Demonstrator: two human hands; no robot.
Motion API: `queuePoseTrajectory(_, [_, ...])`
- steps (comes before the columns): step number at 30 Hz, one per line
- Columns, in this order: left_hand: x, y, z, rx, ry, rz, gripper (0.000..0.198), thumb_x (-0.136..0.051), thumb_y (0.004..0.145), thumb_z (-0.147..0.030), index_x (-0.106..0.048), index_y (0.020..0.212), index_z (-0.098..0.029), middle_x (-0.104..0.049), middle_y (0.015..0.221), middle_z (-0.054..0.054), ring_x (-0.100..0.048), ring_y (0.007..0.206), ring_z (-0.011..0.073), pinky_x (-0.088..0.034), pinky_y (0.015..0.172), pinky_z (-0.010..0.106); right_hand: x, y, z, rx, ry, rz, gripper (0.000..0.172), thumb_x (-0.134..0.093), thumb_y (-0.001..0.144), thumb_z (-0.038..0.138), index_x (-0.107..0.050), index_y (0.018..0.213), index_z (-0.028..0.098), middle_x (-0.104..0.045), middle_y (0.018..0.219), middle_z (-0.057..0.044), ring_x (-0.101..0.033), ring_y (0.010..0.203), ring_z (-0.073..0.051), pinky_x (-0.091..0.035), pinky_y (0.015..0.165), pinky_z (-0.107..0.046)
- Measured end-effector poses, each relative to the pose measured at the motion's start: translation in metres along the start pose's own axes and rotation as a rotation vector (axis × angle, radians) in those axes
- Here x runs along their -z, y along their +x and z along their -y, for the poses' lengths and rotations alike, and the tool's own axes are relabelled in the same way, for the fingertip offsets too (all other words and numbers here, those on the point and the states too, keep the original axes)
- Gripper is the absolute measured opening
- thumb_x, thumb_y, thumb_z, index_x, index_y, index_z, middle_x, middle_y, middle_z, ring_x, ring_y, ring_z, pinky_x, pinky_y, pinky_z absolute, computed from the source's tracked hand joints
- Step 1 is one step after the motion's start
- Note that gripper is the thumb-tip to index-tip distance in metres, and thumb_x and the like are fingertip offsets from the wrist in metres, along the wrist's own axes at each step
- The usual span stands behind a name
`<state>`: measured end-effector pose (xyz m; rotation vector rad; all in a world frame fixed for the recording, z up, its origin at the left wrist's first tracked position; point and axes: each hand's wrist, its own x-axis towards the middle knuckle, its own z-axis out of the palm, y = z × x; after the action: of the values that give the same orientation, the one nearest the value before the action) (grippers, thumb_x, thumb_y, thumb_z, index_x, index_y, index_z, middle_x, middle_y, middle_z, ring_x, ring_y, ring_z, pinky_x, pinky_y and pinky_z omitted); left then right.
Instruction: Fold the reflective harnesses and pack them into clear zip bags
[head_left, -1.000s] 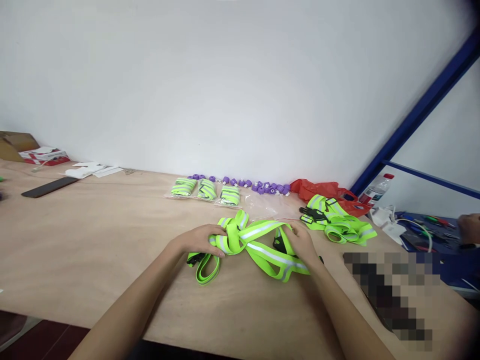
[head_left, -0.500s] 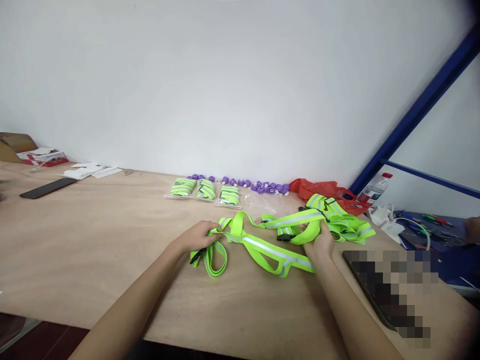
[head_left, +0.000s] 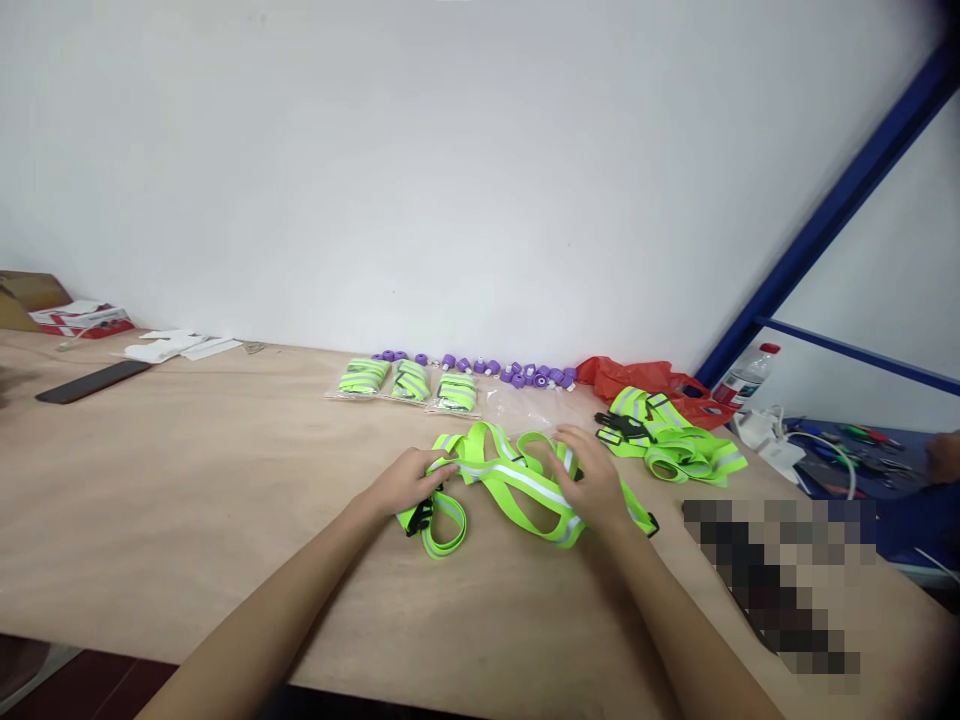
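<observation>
A neon-green reflective strap harness (head_left: 517,480) with silver stripes and black buckles lies loosely spread on the table before me. My left hand (head_left: 411,482) is closed on its left end, thumb and fingers pinching the webbing. A loop and a black buckle (head_left: 420,516) hang below that hand. Over the harness's right part is my right hand (head_left: 594,482), thumb and fingers apart around the straps, touching the webbing. A strap end with a black slider (head_left: 652,522) sticks out beyond my right wrist. Further right lies another pile of green straps (head_left: 694,455) with a black buckle (head_left: 624,428).
Three bagged green straps (head_left: 409,381) line the back, beside a clear plastic bag (head_left: 525,407) and several purple pieces (head_left: 540,377). A red bag (head_left: 637,378), bottle (head_left: 748,377) and pixelated dark object (head_left: 772,590) are right. Another person's hand (head_left: 943,460) shows at the far right.
My right hand has moved left from the strap pile and its fingers have spread. The harness now lies bunched closer together, apart from the pile. The left hand keeps its hold.
</observation>
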<state>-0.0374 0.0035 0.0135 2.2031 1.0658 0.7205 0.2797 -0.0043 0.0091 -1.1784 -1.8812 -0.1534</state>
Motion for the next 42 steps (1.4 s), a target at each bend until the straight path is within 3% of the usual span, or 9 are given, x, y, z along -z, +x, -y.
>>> queuePoseTrajectory(5, [-0.003, -0.001, -0.005, -0.027, -0.001, 0.025, 0.045, -0.047, 0.096, -0.053, -0.059, 0.070, -0.017, -0.053, 0.061, -0.004, -0.049, 0.060, 0.0129, -0.038, 0.060, 0.024, -0.010, 0.000, 0.020, 0.033, 0.016, 0.527, 0.038, -0.063, 0.088, 0.039, -0.063, 0.124, 0.026, -0.065, 0.131, -0.009, -0.060, 0.121, -0.028, -0.049, 0.099, -0.044])
queuePoseTrajectory(8, [0.000, -0.002, -0.008, -0.030, -0.007, 0.044, 0.043, -0.049, 0.095, -0.053, -0.065, 0.078, -0.017, -0.061, 0.068, -0.002, -0.054, 0.065, 0.0150, -0.041, 0.064, 0.024, -0.012, -0.002, 0.026, -0.052, -0.031, 0.682, 0.055, -0.069, 0.084, 0.043, -0.056, 0.136, 0.028, -0.064, 0.134, -0.009, -0.059, 0.123, -0.030, -0.051, 0.095, -0.044])
queuePoseTrajectory(14, [0.006, -0.003, -0.013, -0.049, -0.014, 0.104, 0.035, -0.058, 0.090, -0.050, -0.072, 0.102, -0.020, -0.074, 0.088, 0.001, -0.064, 0.082, 0.0213, -0.048, 0.079, 0.028, -0.011, 0.000, 0.034, -0.091, -0.144, 0.746, 0.065, -0.068, 0.084, 0.049, -0.052, 0.142, 0.024, -0.065, 0.132, -0.013, -0.059, 0.122, -0.033, -0.051, 0.091, -0.044])
queuePoseTrajectory(23, [-0.004, -0.002, -0.012, -0.035, 0.067, 0.074, 0.034, -0.060, 0.090, -0.048, -0.071, 0.108, -0.022, -0.075, 0.100, 0.002, -0.067, 0.088, 0.0225, -0.047, 0.083, 0.029, -0.020, -0.005, 0.044, -0.016, -0.161, 0.741, 0.056, -0.060, 0.087, 0.058, -0.059, 0.132, 0.026, -0.074, 0.110, -0.009, -0.067, 0.098, -0.030, -0.048, 0.076, -0.034])
queuePoseTrajectory(26, [-0.005, -0.003, -0.010, -0.029, 0.050, 0.077, 0.039, -0.066, 0.086, -0.050, -0.069, 0.115, -0.023, -0.074, 0.110, 0.003, -0.066, 0.097, 0.0249, -0.047, 0.089, 0.031, -0.028, -0.008, 0.042, -0.109, -0.082, 0.648, 0.032, -0.054, 0.091, 0.050, -0.069, 0.097, 0.023, -0.074, 0.084, -0.006, -0.066, 0.079, -0.025, -0.043, 0.066, -0.030])
queuePoseTrajectory(29, [-0.001, -0.004, -0.009, -0.039, 0.004, 0.098, 0.049, -0.072, 0.082, -0.049, -0.065, 0.124, -0.025, -0.069, 0.126, 0.004, -0.062, 0.112, 0.0276, -0.046, 0.097, 0.034, -0.032, -0.008, 0.034, -0.279, 0.175, 0.401, 0.035, -0.054, 0.089, 0.047, -0.058, 0.063, 0.023, -0.063, 0.061, -0.001, -0.059, 0.062, -0.021, -0.040, 0.059, -0.029])
queuePoseTrajectory(31, [0.003, -0.005, -0.009, -0.036, -0.024, 0.119, 0.059, -0.076, 0.079, -0.047, -0.060, 0.132, -0.025, -0.064, 0.133, 0.006, -0.059, 0.119, 0.0289, -0.045, 0.101, 0.036, -0.029, -0.007, 0.026, -0.370, 0.289, 0.259, 0.036, -0.051, 0.089, 0.049, -0.056, 0.065, 0.023, -0.061, 0.061, 0.000, -0.057, 0.059, -0.019, -0.041, 0.057, -0.029])
queuePoseTrajectory(36, [0.015, -0.006, -0.008, -0.020, -0.043, 0.134, 0.073, -0.078, 0.076, -0.039, -0.050, 0.143, -0.026, -0.053, 0.147, 0.007, -0.050, 0.132, 0.0308, -0.038, 0.111, 0.041, -0.011, -0.002, 0.011, -0.518, 0.370, 0.056, 0.037, -0.041, 0.095, 0.051, -0.056, 0.075, 0.023, -0.061, 0.057, 0.002, -0.054, 0.046, -0.016, -0.044, 0.050, -0.029])
queuePoseTrajectory(42, [0.029, -0.006, 0.003, -0.033, -0.071, 0.152, 0.056, -0.068, 0.080, -0.025, -0.054, 0.134, -0.023, -0.057, 0.139, 0.007, -0.051, 0.129, 0.0281, -0.039, 0.111, 0.041, -0.001, 0.001, 0.014, -0.560, 0.529, -0.184, 0.032, -0.057, 0.088, 0.050, -0.057, 0.071, 0.023, -0.057, 0.049, 0.005, -0.051, 0.043, -0.015, -0.043, 0.050, -0.029])
